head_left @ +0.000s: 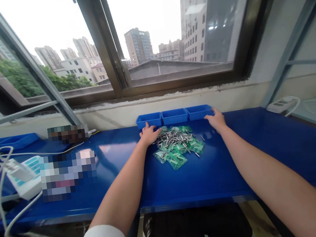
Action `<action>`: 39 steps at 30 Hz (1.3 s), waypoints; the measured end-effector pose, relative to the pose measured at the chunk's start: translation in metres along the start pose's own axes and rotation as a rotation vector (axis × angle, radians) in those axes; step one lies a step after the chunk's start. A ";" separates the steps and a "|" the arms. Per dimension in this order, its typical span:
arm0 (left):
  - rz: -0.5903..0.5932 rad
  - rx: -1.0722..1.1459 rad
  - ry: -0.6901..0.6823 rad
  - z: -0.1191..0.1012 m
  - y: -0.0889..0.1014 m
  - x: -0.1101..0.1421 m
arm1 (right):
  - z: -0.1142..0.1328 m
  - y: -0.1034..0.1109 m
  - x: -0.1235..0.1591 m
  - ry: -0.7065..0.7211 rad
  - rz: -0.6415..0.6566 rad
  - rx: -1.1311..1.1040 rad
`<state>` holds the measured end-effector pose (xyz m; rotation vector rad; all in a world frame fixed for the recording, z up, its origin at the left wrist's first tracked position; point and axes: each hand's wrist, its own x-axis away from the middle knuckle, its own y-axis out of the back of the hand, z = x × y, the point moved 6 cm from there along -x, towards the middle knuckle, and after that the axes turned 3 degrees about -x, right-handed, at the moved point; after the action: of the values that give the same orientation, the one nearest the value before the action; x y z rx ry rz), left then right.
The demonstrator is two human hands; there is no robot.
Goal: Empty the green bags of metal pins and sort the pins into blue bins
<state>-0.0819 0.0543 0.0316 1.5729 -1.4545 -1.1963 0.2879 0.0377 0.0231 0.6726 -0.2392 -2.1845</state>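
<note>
Three joined blue bins [174, 116] stand in a row at the back of the blue table, under the window. My left hand [149, 135] is open at the front of the left bin, fingers spread, one fingertip close against the bin and the thumb by the pile. My right hand [217, 121] is at the right bin's front corner, thumb and fingers apart; it appears to touch the corner. Between my hands lies a heap of thin silvery metal pins [174, 137], on and among small clear green-tinted plastic packets [175, 158]. A few pins lie loose at the heap's right.
On the left are a white-and-blue power strip [24, 179] with looping white cables, blurred-out items and another blue tray [19, 141]. A white device [282, 104] with a cable lies at the back right. Grey metal frame posts [285, 54] rise at both sides.
</note>
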 end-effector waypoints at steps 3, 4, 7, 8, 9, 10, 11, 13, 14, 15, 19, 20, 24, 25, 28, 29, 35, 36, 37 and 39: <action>-0.033 0.031 -0.047 -0.005 0.004 0.004 | 0.015 0.004 0.010 -0.004 -0.048 0.072; -0.021 0.057 -0.091 -0.009 0.005 0.007 | 0.022 0.002 0.015 0.025 -0.024 0.068; 0.088 0.117 -0.237 -0.019 0.003 0.016 | 0.047 -0.012 0.032 0.131 0.245 -0.006; 0.128 0.116 -0.267 -0.021 0.002 0.019 | 0.055 -0.019 0.041 0.158 0.402 -0.023; 0.160 0.106 -0.285 -0.023 0.001 0.022 | 0.063 -0.027 0.052 0.187 0.570 -0.017; 0.187 0.092 -0.300 -0.025 0.000 0.025 | 0.070 -0.032 0.062 0.208 0.691 -0.004; 0.206 0.080 -0.316 -0.028 0.000 0.028 | 0.077 -0.035 0.071 0.221 0.773 0.018; 0.222 0.061 -0.359 -0.034 0.001 0.034 | 0.087 -0.039 0.086 0.247 0.862 0.082; 0.225 0.055 -0.392 -0.039 0.002 0.037 | 0.092 -0.041 0.093 0.263 0.893 0.107; 0.228 0.049 -0.433 -0.044 0.003 0.041 | 0.095 -0.044 0.099 0.272 0.930 0.149; 0.333 -0.003 -0.576 -0.058 0.001 0.053 | 0.100 -0.055 0.119 0.313 1.112 0.328; 0.364 -0.017 -0.585 -0.059 -0.002 0.054 | 0.099 -0.057 0.123 0.322 1.149 0.361; 0.372 -0.026 -0.608 -0.059 -0.012 0.054 | 0.095 -0.065 0.126 0.304 1.126 0.428; 0.352 -0.017 -0.621 -0.059 -0.013 0.054 | 0.094 -0.067 0.126 0.300 1.093 0.427; 0.272 0.015 -0.644 -0.061 -0.016 0.054 | 0.093 -0.073 0.125 0.326 1.002 0.393; 0.243 0.029 -0.651 -0.063 -0.015 0.054 | 0.093 -0.074 0.124 0.343 0.973 0.380; 0.138 0.195 -0.768 -0.074 -0.004 0.058 | 0.101 -0.075 0.121 0.499 0.835 0.255; 0.128 0.220 -0.778 -0.074 -0.002 0.058 | 0.103 -0.075 0.122 0.531 0.829 0.226; 0.119 0.237 -0.781 -0.075 -0.001 0.057 | 0.104 -0.074 0.122 0.557 0.825 0.202; 0.096 0.253 -0.769 -0.073 0.000 0.055 | 0.106 -0.074 0.121 0.585 0.808 0.178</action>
<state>-0.0160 -0.0075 0.0477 1.2125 -2.2043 -1.7150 0.1185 -0.0129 0.0373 1.0581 -0.3242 -1.1528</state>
